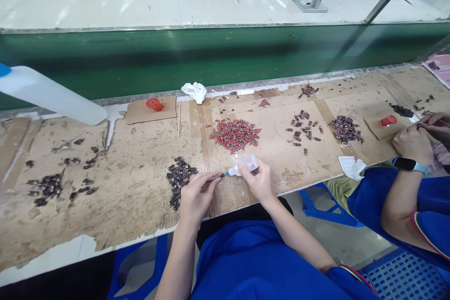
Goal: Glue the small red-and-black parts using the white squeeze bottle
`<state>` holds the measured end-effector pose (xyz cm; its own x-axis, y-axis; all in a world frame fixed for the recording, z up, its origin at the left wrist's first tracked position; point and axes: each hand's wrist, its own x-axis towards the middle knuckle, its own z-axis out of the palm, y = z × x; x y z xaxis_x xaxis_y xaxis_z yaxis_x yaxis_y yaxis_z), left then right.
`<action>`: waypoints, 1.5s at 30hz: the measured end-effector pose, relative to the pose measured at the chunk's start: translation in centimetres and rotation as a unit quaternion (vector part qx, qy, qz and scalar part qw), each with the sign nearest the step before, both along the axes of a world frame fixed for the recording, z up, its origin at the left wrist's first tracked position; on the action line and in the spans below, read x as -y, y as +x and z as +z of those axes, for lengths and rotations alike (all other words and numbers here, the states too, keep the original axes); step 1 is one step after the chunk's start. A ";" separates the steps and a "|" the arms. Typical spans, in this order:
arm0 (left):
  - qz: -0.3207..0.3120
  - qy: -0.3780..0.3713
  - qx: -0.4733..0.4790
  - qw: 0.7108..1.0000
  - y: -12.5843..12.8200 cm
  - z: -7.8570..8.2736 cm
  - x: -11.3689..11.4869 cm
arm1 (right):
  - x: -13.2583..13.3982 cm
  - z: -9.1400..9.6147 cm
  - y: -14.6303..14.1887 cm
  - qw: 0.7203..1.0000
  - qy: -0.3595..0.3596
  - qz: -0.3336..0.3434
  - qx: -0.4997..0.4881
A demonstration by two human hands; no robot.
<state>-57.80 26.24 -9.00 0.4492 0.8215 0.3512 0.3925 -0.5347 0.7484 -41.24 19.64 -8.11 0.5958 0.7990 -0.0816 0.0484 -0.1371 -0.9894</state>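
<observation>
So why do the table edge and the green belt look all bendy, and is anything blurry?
In the head view, the wide lens bows the green belt and the table edge; the white bottle at the left is soft and close; the hands, left hand and right hand, look sharp; lighting is even, with faint shadows.

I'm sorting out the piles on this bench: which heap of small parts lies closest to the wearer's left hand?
The dark heap just left of the left hand, nearly touching its fingers. The red pile lies farther back, and the other dark scatter sits far left.

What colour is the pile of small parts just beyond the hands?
Mostly red, with dark ends: the pile of small parts, seen in the head view.
</observation>
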 end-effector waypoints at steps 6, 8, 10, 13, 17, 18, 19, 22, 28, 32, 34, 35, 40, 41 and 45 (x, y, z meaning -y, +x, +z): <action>0.014 -0.018 0.001 1.000 0.0 -0.1 0.2 | -0.2 -0.1 -0.1 1.000 -0.016 0.000 0.025; 0.014 -0.015 -0.002 1.000 0.0 -0.2 0.3 | -0.2 0.0 -0.1 1.000 -0.011 -0.014 0.022; 0.008 -0.014 -0.008 1.000 0.0 -0.3 0.3 | -0.1 0.2 0.2 1.000 -0.007 -0.023 0.014; -0.007 0.014 -0.025 1.000 0.0 -0.5 0.0 | 0.5 0.9 1.1 0.998 -0.047 -0.007 0.031; 0.010 0.084 -0.059 0.995 0.0 -1.2 -0.6 | 1.4 2.6 2.8 0.965 -0.172 -0.008 0.197; 0.013 0.089 -0.065 0.994 0.0 -1.4 -0.6 | 1.4 3.0 3.4 0.953 -0.179 -0.028 0.244; 0.014 0.087 -0.069 0.994 0.1 -1.5 -0.7 | 1.2 3.2 3.9 0.942 -0.173 -0.052 0.284; 0.016 0.065 -0.069 0.995 0.2 -1.6 -0.6 | -0.3 3.4 6.0 0.923 -0.143 -0.064 0.352; 0.029 0.014 -0.027 0.999 0.1 -0.6 -0.1 | -4.6 2.5 9.2 0.934 -0.159 0.030 0.318; 0.051 -0.029 -0.003 0.998 0.0 0.1 0.2 | -6.1 2.8 10.0 0.915 -0.168 0.032 0.365; 0.057 -0.048 0.007 0.997 0.1 0.4 0.3 | -6.4 2.8 10.1 0.901 -0.184 0.058 0.390; 0.060 -0.057 0.013 0.996 0.2 0.5 0.4 | -6.6 2.8 10.2 0.893 -0.196 0.069 0.400; 0.049 -0.074 0.025 0.996 0.6 0.6 0.7 | -6.7 2.0 10.2 0.862 -0.227 0.062 0.449; 0.045 -0.078 0.026 0.996 0.7 0.5 0.7 | -6.7 1.9 10.2 0.862 -0.225 0.059 0.450; 0.051 -0.130 0.055 0.989 1.2 0.2 1.0 | -6.1 2.3 10.2 0.880 -0.203 0.048 0.427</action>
<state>-56.59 25.27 -8.78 0.3308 0.9293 0.1642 0.3430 -0.2804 0.8965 -31.09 25.70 -5.83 0.5099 0.8571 0.0726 0.7808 -0.4258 -0.4571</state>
